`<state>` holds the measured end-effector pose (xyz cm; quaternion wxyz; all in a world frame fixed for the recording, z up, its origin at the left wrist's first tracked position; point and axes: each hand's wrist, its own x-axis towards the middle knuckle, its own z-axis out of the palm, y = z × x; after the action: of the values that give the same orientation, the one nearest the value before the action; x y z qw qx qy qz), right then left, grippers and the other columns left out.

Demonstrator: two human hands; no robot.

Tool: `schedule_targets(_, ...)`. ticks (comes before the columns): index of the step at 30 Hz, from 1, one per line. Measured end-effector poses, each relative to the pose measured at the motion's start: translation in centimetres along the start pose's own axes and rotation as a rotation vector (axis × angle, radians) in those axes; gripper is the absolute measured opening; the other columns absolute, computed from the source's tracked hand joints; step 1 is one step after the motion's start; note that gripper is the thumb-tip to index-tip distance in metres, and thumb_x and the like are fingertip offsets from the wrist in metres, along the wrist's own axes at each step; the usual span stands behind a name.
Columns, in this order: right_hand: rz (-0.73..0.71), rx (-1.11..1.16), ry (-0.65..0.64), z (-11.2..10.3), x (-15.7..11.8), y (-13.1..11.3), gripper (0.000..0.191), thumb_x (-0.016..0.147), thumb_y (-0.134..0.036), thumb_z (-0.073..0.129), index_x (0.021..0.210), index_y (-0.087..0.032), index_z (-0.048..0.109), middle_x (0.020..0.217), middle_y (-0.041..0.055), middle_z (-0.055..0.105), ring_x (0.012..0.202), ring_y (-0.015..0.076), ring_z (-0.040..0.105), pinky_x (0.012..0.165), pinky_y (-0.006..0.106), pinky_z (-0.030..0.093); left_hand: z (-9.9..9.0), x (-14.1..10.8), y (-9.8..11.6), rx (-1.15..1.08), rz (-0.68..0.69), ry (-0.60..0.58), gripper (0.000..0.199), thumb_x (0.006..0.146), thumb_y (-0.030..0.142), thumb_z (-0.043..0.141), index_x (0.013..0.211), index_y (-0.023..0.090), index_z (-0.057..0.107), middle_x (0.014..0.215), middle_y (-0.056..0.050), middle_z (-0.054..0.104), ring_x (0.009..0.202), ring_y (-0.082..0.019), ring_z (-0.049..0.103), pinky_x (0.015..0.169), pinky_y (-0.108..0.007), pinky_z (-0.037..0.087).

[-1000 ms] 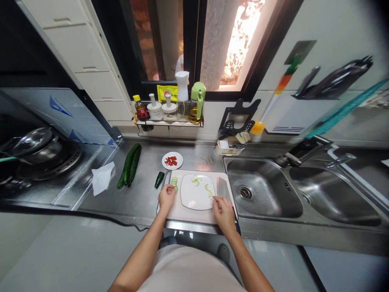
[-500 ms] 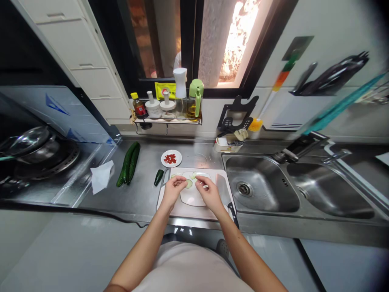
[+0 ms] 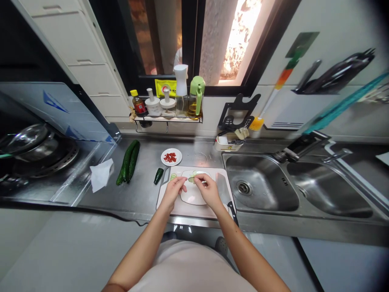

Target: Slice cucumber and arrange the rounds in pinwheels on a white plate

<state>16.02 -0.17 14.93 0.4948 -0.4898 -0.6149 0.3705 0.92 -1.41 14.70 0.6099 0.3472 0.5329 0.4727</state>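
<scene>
A white plate rests on the pale cutting board in front of me. Just over it, my right hand pinches a thin green cucumber slice, seen nearly edge-on. My left hand is close by, fingers bent together and tips pointing at the slice; whether they touch it or hold anything is too small to tell. Pale cucumber slices lie on the board past the left fingers. A kitchen knife lies along the board's right side, black handle toward me.
Left of the board are a cucumber stub, whole cucumbers and a white paper. A small plate of chopped red pieces sits behind. A double sink is at right, a seasoning rack above, a stove with pot far left.
The slice at the left fingertips has passed to the right fingertips and turned from face-up to nearly edge-on. My left hand has shifted slightly; the view has moved a little.
</scene>
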Motion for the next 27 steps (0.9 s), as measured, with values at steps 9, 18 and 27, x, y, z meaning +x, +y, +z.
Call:
schedule_targets(9,-0.133,-0.039,-0.048,-0.6,-0.4,-0.2,0.018,0.085,-0.035,0.055,0.086,-0.022,0.068,0.085,0.0047,0.064,0.083,0.0166,0.058,0.063,0.027,0.044,1.4,-0.3,1.4,-0.231,-0.162,-0.150,0.048,0.067,0.044,0.071,0.105,0.017,0.060,0.069,0.001,0.059,0.050,-0.003,0.045,0.043,-0.015,0.023)
schedule_targets(18,-0.100,-0.051,-0.076,-0.7,-0.6,0.3,0.019,0.086,-0.036,0.053,0.082,-0.021,0.064,0.084,0.0043,0.065,0.082,0.0163,0.058,0.063,0.026,0.044,0.8,0.4,1.4,-0.105,-0.064,-0.096,0.054,0.060,0.036,0.076,0.108,0.019,0.059,0.072,0.000,0.064,0.053,-0.004,0.046,0.046,-0.016,0.024)
schedule_targets(27,0.002,0.030,-0.121,-0.5,-0.6,-0.3,0.020,0.083,-0.039,0.057,0.082,-0.020,0.061,0.081,0.0028,0.065,0.075,0.0151,0.059,0.063,0.025,0.045,0.7,0.3,1.9,-0.091,0.070,-0.086,0.055,0.056,0.032,0.080,0.106,0.018,0.060,0.068,0.003,0.060,0.058,-0.007,0.052,0.057,-0.018,0.037)
